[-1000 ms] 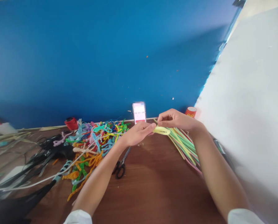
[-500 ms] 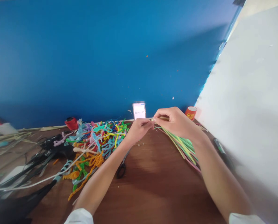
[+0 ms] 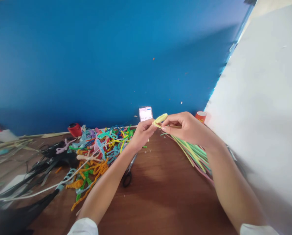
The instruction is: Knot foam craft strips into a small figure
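Observation:
Between my hands is a pale yellow pipe cleaner, bent into a loop. My left hand pinches the loop's left end between thumb and fingers. Thumb and forefinger of my right hand close on its right side. Below my right hand lies a bundle of straight green, yellow and pink pipe cleaners, partly hidden by my forearm. Black-handled scissors lie beside my left forearm, their blades partly covered by it.
Many twisted, coloured pipe cleaners are heaped at left, near a red roll. A white cable and black items cross the left side. A phone showing a timer leans on the blue wall. A red cup stands at back right.
The yellow pipe cleaner, mostly hidden by my fingers before, now shows as a loop standing up between them. My left hand has shifted slightly left and up.

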Tool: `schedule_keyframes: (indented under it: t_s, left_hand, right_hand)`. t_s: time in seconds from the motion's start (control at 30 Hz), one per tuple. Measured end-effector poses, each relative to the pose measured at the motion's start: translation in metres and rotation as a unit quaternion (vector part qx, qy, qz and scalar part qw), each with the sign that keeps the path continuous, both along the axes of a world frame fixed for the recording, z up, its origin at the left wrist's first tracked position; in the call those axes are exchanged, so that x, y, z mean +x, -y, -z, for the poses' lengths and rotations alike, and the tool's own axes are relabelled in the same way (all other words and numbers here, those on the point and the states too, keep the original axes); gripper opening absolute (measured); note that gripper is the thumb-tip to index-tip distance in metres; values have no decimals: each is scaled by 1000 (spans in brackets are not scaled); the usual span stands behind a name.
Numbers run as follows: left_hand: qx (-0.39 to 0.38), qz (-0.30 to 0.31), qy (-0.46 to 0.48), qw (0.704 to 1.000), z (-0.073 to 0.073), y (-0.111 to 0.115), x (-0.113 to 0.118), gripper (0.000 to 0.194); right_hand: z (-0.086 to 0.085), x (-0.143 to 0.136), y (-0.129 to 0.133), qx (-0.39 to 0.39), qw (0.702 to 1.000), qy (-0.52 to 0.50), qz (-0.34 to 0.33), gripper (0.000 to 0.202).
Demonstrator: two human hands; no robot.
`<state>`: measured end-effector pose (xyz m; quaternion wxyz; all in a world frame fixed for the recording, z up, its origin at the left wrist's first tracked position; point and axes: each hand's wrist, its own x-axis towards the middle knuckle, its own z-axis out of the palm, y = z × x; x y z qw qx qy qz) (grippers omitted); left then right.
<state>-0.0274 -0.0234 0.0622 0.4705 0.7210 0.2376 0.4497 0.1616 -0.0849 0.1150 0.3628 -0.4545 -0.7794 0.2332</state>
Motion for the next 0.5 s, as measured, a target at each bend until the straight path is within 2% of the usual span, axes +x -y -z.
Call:
schedule_keyframes:
  t_s: [0.27, 0.4, 0.5]
  left_hand:
    - [31, -3, -7, 999, 4, 1, -2, 50]
    - [0, 41, 5, 999, 8, 2, -2, 60]
    - [0, 86, -21, 996, 7, 4, -7, 63]
  right_hand:
    - [-5, 2, 2, -29, 999, -13, -21, 26]
    - [-8, 4, 2, -48, 998, 2, -42, 23]
    - [-11, 6, 2, -64, 996, 27, -58, 23]
